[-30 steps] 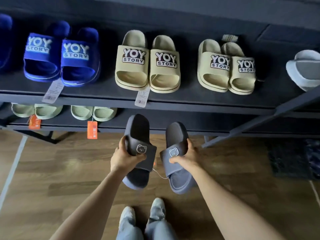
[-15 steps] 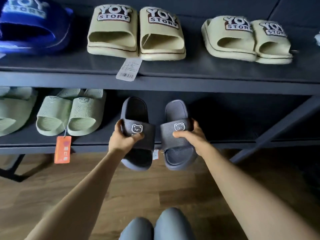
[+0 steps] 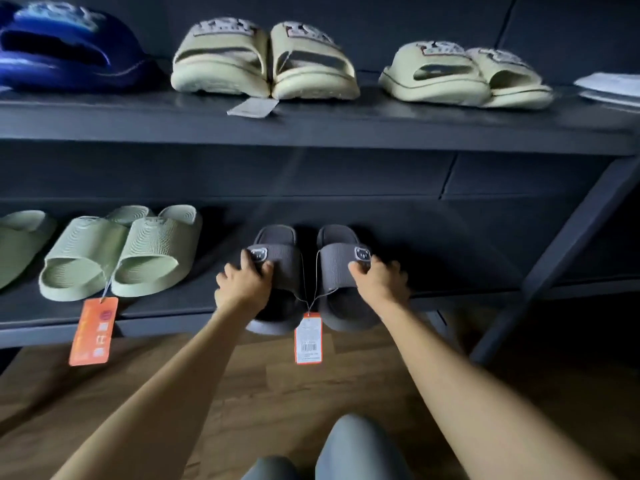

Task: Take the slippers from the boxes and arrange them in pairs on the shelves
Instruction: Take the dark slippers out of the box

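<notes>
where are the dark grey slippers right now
Head view, centre: the dark grey slippers lie side by side at the front of the lower shelf, right of the green pair, with the left hand and right hand gripping one each.

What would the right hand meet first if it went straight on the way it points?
The right hand, pushing its grey slipper ahead, would probably meet the shelf's dark back panel; nothing else shows between, though depth is unclear.

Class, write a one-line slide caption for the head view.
Left hand and right hand hold grey slippers on the lower shelf beside a green pair.
</notes>
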